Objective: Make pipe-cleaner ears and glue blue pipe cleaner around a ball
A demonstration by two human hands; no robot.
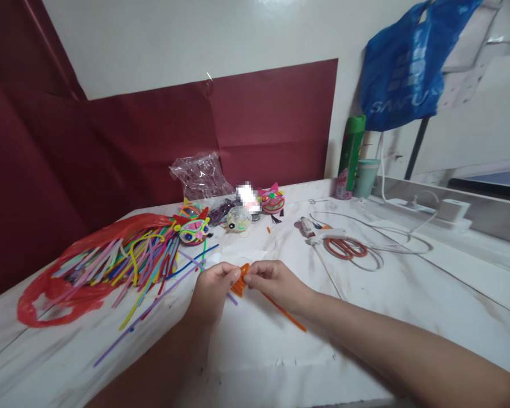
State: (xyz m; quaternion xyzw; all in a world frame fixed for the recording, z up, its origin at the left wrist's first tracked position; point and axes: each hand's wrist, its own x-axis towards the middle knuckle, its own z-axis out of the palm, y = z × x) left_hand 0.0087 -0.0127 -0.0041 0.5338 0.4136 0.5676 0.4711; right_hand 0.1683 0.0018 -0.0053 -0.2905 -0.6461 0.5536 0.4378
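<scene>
My left hand (212,289) and my right hand (274,283) meet over the white table (386,294). Both pinch an orange pipe cleaner (240,281) that is bent into a small folded shape between the fingertips. Its loose tail runs under my right wrist toward the lower right. A purple pipe cleaner (153,309) lies just left of my left hand.
A red plastic bag (46,283) with several coloured pipe cleaners spreads at left. Small colourful craft heads (194,229) and a clear bag (199,175) sit behind. A glue gun (318,231), red scissors (346,248), cables, a green can (351,156) and a cup (365,177) stand at right.
</scene>
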